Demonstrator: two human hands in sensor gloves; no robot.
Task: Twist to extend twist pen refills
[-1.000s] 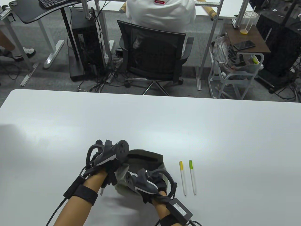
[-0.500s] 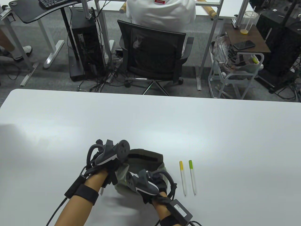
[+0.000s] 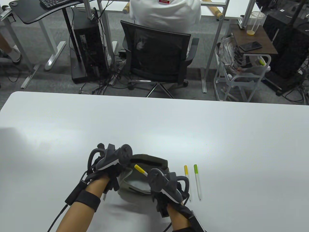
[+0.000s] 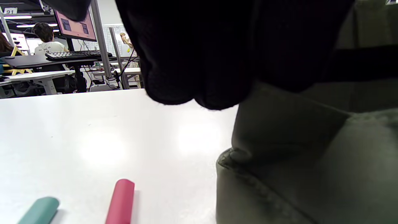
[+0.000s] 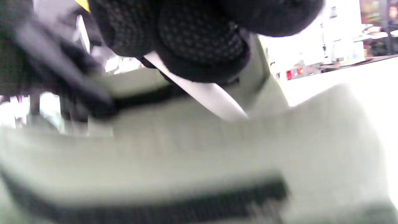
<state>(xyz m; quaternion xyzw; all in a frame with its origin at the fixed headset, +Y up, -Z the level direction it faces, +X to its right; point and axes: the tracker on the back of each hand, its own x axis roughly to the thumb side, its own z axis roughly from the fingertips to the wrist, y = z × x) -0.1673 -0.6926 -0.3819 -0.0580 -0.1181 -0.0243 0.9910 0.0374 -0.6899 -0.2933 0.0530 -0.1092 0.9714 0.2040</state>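
Note:
An olive fabric pouch (image 3: 154,162) lies open near the table's front edge. My left hand (image 3: 113,169) grips its left rim; in the left wrist view my gloved fingers (image 4: 199,62) hang beside the pouch wall (image 4: 311,161). My right hand (image 3: 160,187) is over the pouch's right side and pinches a white pen with a yellow cap (image 3: 141,170), cap pointing up and left. In the right wrist view my fingertips (image 5: 199,46) close on its white barrel (image 5: 205,96). Two more white pens lie right of the pouch, one yellow-capped (image 3: 187,181) and one green-capped (image 3: 197,181).
A red pen end (image 4: 121,202) and a teal pen end (image 4: 40,211) lie on the table left of the pouch, under my left wrist. The white table (image 3: 217,133) stretches far and wide. An office chair (image 3: 157,58) stands beyond its far edge.
My right hand has come up out of the pouch and shifted right, bringing out the yellow-capped pen. My left hand has stayed on the pouch rim.

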